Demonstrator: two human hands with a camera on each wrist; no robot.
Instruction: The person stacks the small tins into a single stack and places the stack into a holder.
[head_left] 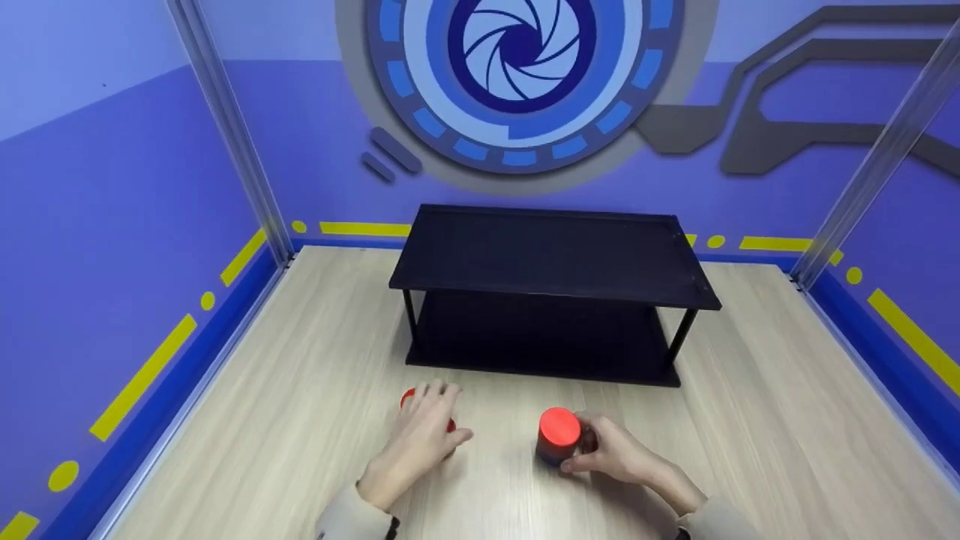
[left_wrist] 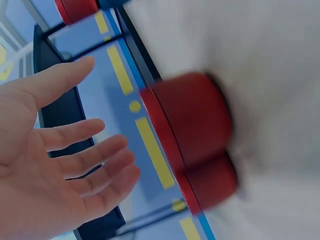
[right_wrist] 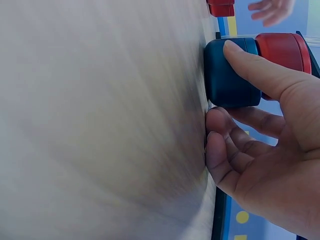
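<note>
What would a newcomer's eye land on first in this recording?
The black two-tier shelf, central in the head view. In front of it, the right hand holds a blue container with a red container on top. To the left, the left hand is near two red containers.

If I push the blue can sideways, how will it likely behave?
The blue can is probably stiff: its wall shows no dents. It may be slippery, since its surface looks smooth. With the red can stacked on top, the pair may tip, standing tall and narrow.

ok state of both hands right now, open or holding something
Left hand: open, holding nothing.
Right hand: holding the blue canister under a red one.
</note>
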